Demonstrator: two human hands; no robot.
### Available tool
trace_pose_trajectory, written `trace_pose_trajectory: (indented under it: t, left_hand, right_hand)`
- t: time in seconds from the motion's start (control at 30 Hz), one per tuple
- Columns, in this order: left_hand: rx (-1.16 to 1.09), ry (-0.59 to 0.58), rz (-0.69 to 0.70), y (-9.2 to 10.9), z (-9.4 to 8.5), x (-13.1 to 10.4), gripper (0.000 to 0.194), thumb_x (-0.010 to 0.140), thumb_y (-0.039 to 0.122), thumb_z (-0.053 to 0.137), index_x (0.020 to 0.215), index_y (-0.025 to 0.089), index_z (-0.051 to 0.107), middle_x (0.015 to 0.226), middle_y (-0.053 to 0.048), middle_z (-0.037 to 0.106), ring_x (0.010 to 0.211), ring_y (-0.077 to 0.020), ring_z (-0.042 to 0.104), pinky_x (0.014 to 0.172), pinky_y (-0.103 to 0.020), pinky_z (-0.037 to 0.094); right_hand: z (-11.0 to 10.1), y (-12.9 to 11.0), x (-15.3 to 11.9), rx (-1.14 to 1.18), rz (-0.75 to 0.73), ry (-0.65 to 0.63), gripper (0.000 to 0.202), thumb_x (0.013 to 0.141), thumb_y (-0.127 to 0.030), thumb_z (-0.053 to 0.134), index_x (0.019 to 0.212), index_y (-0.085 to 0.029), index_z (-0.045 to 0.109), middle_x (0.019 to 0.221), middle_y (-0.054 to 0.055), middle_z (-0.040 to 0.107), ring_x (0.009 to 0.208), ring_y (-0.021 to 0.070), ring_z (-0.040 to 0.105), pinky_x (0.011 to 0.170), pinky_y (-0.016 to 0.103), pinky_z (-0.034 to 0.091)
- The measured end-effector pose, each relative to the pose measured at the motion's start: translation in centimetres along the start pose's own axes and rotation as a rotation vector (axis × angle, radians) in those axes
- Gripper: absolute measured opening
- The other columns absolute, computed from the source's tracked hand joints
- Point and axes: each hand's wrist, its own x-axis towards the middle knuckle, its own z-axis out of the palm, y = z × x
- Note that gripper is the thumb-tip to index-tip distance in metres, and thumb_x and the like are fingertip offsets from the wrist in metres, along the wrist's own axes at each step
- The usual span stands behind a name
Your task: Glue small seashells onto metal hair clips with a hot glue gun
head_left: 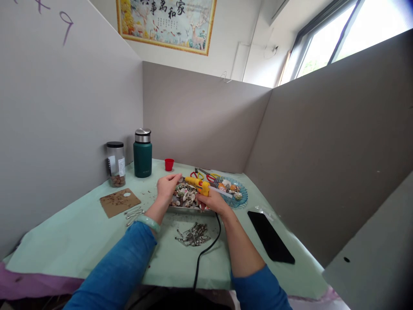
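Head view: right grip point(211, 201) clasps yellow glue gun point(196, 183), pale stick point(222, 192) jutting behind — left grip point(167, 187) pinches small piece point(180, 179).

Shells point(186, 197) in tray point(187, 209), clips point(194, 235) before it, plate point(244, 199) right; jar point(115, 162) left

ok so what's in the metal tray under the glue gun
A heap of small shells, mostly pale and brownish, lies in the metal tray. The yellow glue gun and the right hand cover part of the heap; whatever lies beneath the shells can't be seen.
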Motion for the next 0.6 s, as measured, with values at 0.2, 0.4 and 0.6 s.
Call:
trace_pose_trajectory:
  t: [0.2, 0.4, 0.6]
  left_hand:
    - [0.028, -0.002, -0.005, -0.07, 0.02, 0.03, 0.045, 0.057, 0.050, 0.071, 0.081, 0.013, 0.074, 0.071, -0.008, 0.071, 0.067, -0.0206, 0.062, 0.062, -0.028, 0.044]
    - [0.054, 0.003, -0.009, 0.05, 0.01, 0.02, 0.043, 0.057, 0.049, 0.071, 0.081, 0.013, 0.074, 0.073, -0.008, 0.072, 0.069, -0.0208, 0.062, 0.064, -0.028, 0.044]
    - [0.023, 0.003, -0.005, -0.04, -0.05, 0.03, 0.040, 0.056, 0.048, 0.072, 0.076, 0.014, 0.074, 0.070, -0.007, 0.071, 0.070, -0.0212, 0.062, 0.064, -0.028, 0.044]
  right_hand:
    - [0.02, -0.06, -0.05, 0.011, 0.002, 0.007, 0.022, 0.078, -0.028, 0.055, 0.060, -0.016, 0.055, 0.048, -0.001, 0.056, 0.040, 0.0092, 0.052, 0.040, 0.018, 0.038]
    - [-0.01, 0.18, 0.07, -0.007, 0.007, 0.015, 0.022, 0.078, -0.029, 0.055, 0.061, -0.015, 0.056, 0.050, -0.001, 0.057, 0.040, 0.0091, 0.052, 0.040, 0.018, 0.039]
    - [-0.01, 0.42, 0.16, 0.003, -0.004, 0.028, 0.022, 0.078, -0.029, 0.055, 0.060, -0.016, 0.055, 0.049, -0.001, 0.057, 0.041, 0.0095, 0.052, 0.042, 0.019, 0.041]
